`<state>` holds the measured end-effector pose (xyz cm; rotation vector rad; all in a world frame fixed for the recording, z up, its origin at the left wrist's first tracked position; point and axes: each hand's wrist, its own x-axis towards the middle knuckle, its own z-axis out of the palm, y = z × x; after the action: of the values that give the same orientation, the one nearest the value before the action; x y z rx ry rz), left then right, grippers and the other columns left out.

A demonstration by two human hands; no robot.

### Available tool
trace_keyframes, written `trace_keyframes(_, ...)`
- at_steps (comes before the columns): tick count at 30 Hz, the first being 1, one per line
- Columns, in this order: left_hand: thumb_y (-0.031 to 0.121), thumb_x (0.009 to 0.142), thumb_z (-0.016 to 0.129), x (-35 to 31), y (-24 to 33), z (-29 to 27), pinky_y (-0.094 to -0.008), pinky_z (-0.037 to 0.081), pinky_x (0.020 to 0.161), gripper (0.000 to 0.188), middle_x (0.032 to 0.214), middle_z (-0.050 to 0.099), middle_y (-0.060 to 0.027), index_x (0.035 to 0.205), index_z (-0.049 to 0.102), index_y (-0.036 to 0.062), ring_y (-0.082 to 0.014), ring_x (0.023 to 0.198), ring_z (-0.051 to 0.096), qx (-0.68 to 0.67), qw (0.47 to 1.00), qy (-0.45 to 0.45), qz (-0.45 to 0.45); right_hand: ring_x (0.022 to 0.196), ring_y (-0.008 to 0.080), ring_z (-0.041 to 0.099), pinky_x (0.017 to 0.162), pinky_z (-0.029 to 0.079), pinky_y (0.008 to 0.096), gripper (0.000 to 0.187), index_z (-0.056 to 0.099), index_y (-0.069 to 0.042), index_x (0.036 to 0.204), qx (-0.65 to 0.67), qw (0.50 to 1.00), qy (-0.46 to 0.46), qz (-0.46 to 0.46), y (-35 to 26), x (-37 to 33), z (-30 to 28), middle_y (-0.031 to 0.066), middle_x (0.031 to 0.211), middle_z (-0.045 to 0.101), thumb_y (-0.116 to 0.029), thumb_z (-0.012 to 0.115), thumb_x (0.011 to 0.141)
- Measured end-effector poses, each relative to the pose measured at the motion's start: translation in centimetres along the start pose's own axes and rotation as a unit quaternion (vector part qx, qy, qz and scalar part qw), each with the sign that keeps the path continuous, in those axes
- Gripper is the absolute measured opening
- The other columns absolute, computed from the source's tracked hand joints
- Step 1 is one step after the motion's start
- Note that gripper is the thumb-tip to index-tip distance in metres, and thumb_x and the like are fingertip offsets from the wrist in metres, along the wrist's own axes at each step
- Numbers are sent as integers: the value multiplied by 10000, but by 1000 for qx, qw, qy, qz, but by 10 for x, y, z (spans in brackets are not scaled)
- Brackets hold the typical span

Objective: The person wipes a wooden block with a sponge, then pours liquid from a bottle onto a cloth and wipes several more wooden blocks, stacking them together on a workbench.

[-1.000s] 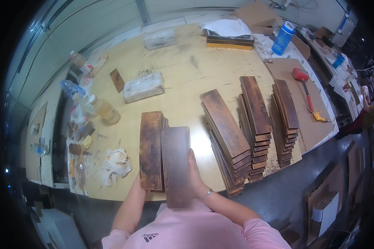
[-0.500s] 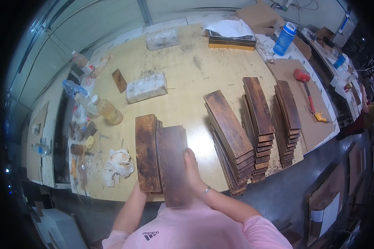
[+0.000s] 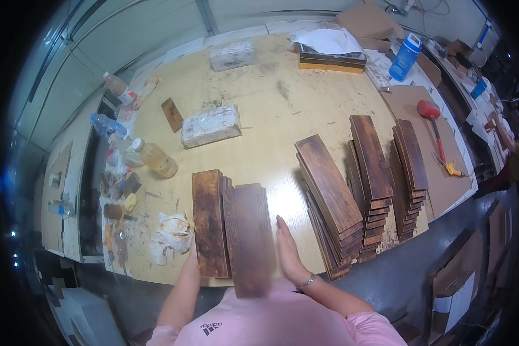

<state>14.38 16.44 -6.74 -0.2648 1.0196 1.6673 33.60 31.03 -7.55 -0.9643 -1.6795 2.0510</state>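
**work table (image 3: 305, 109) with stacks of brown boards, a hand at either side of the front pair**

the table is pale yellow and stained, and takes up most of the view. a cardboard sheet (image 3: 409, 106) lies along its right edge. three stacks (image 3: 372, 161) of dark brown boards fan out by the right part of the front edge, their boards stepped at the near ends. two more stand side by side at the middle of the front edge: the left stack (image 3: 207, 222) and the right stack (image 3: 251, 236), whose near end shows past the edge, over the pink shirt (image 3: 271, 323).

by the far edge, toward the right corner, is a low box (image 3: 331, 63) with a white cloth (image 3: 328, 40) on top. one white block (image 3: 210, 127) lies left of the middle, another nearer the far edge. a blue bottle (image 3: 406, 56) stands by the far right corner; a bottle of yellowish liquid (image 3: 157, 158) is near the left edge. a red mallet (image 3: 428, 109) lies on the cardboard.

the right hand (image 3: 290, 254) holds nothing, fingers stretched out, just beside the right stack. the left hand (image 3: 194, 258) is against the left stack's outer side, mostly hidden; whether it grips cannot be told. a crumpled rag (image 3: 170, 239) lies near the front left corner. a small piece of board (image 3: 171, 115) is beside the nearer block.
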Motion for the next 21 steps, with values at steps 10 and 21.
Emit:
trace_keyframes(10,521,1050,297,-12,17,19,-404,466,1033,639,1389,509,-114,1479,355,52,-232,1234,528,21,996,-4,90,1506,267,115,1215,114,354,695,97,36,1550,50,998,-48,-10,-22,24,15,198,1623,133,-411,294,1055)
trace_keyframes(21,613,1021,195,-29,29,63,-414,330,1150,772,1537,360,-122,1558,182,58,-244,1394,381,158,968,-53,189,1515,305,83,1222,68,388,656,136,16,1550,9,989,-38,-144,-54,35,19,189,1628,124,-327,361,1038)
